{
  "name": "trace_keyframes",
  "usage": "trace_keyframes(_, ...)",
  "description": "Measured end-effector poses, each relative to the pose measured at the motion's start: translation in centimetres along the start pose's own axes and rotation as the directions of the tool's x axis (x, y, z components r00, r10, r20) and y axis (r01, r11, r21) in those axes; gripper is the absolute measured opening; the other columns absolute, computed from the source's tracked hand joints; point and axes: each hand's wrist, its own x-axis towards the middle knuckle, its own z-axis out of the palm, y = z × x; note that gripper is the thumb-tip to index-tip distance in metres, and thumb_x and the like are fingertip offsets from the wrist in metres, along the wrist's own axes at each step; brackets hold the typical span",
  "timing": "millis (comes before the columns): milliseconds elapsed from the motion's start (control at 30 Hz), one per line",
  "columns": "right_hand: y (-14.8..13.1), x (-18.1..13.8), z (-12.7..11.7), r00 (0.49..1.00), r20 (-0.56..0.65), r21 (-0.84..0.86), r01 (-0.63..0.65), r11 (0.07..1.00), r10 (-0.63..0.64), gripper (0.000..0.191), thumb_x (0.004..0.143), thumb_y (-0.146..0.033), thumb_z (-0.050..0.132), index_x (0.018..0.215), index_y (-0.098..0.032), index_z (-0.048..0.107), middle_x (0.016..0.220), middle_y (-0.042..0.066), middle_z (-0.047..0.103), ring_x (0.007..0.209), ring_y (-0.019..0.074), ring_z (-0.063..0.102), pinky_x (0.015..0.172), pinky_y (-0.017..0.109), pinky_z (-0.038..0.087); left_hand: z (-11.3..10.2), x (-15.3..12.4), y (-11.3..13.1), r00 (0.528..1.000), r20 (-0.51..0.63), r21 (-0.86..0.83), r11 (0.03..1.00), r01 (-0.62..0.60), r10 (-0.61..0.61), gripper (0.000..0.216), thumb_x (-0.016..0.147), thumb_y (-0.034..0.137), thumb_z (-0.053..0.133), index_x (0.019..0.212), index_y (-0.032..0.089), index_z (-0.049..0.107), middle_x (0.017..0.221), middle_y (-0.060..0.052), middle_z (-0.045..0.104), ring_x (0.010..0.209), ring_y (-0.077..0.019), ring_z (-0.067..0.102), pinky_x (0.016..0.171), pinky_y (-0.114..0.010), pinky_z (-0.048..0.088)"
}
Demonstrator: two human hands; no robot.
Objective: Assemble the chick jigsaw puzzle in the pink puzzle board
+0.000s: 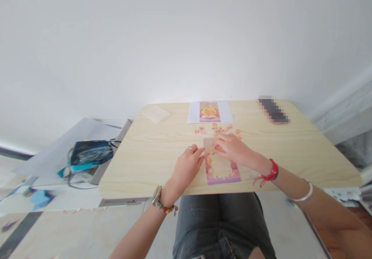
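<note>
Puzzle (221, 168) btwn hands; right hand (232, 147) atop, left hand (187, 165) beside.

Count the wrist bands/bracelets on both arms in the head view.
3. A beaded bracelet on the left wrist, a red cord bracelet on the right wrist, and a silver bangle further up the right forearm. More may be hidden underneath.

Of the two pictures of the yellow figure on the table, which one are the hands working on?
The pink jigsaw board near the table's front edge; left hand and right hand touch it. The printed sheet lies untouched beyond.
</note>
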Motion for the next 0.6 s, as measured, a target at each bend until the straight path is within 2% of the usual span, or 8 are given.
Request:
trace_keyframes(233, -1.1, -1.0, 1.5, 1.000, 0.005, -0.070, -0.007, 0.998, 0.008, 0.010, 0.080, -0.022, 0.052, 0.076, -0.013, 0.057, 0.079, 0.005, 0.056, 0.077, 0.0171, 0.051, 0.067, 0.030, 0.032, 1.6, -1.1, 1.2, 0.995, 0.088, -0.009, 0.998, 0.055, -0.054, 0.025, 0.086, 0.021, 0.038, 0.103, 0.022, 0.057, 0.085, -0.003, 0.053, 0.079, -0.0133, 0.053, 0.069, -0.022, 0.044)
trace_keyframes(433, -1.2, -0.8, 2.0, 1.000, 0.019, -0.084, 0.001, 0.996, 0.000, 0.010, 0.080, -0.019, 0.051, 0.079, -0.012, 0.057, 0.086, 0.008, 0.058, 0.084, 0.0191, 0.051, 0.072, 0.033, 0.032, 1.8, -1.0, 1.4, 0.993, 0.106, 0.015, 0.998, 0.058, -0.060, 0.026, 0.086, 0.021, 0.038, 0.104, 0.023, 0.056, 0.084, -0.003, 0.052, 0.077, -0.0130, 0.052, 0.067, -0.021, 0.043)
trace_keyframes(600, -1.5, -0.8, 2.0, 0.999, 0.030, -0.098, 0.022, 0.995, -0.019, 0.010, 0.081, -0.019, 0.049, 0.076, -0.013, 0.057, 0.083, 0.008, 0.058, 0.083, 0.0200, 0.051, 0.069, 0.033, 0.032, 1.5, -0.9, 1.5, 0.989, 0.135, 0.031, 0.998, 0.062, -0.066, 0.027, 0.085, 0.021, 0.040, 0.107, 0.027, 0.055, 0.082, -0.002, 0.051, 0.074, -0.0122, 0.050, 0.065, -0.021, 0.042)
